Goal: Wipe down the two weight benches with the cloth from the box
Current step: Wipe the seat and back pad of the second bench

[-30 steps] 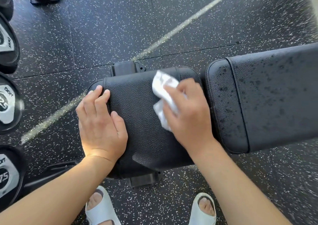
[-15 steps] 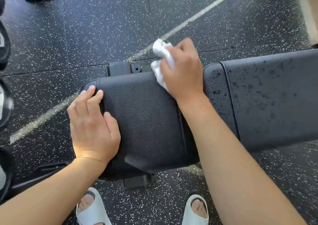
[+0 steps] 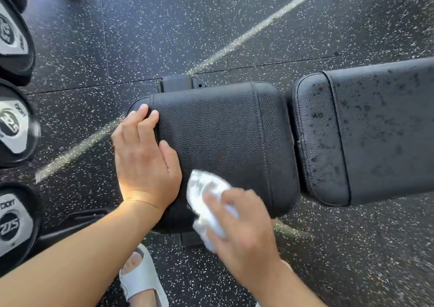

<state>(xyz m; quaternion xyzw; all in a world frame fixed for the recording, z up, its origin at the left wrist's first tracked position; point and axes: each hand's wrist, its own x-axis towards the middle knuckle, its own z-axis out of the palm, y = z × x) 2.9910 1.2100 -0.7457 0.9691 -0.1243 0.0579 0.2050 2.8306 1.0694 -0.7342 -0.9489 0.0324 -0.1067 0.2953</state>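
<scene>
A black weight bench lies across the view, with a short seat pad [image 3: 223,133] at the centre and a longer back pad [image 3: 375,130] to its right, which is speckled with dark wet spots. My left hand [image 3: 143,156] rests flat on the seat pad's left end, fingers straight. My right hand [image 3: 244,231] grips a crumpled white cloth [image 3: 206,198] and presses it against the seat pad's near edge. The hand and cloth are blurred with motion. Only this one bench is in view.
Several round weight plates [image 3: 14,130] hang on a rack along the left edge. The bench's black frame bracket [image 3: 180,83] juts out behind the seat. Speckled black rubber floor [image 3: 164,24] with a sunlit stripe surrounds the bench. My feet in white sandals [image 3: 143,281] stand just below.
My right hand has swept the cloth from the seat pad's far right corner down to its near edge. My left hand has stayed on the pad's left end.
</scene>
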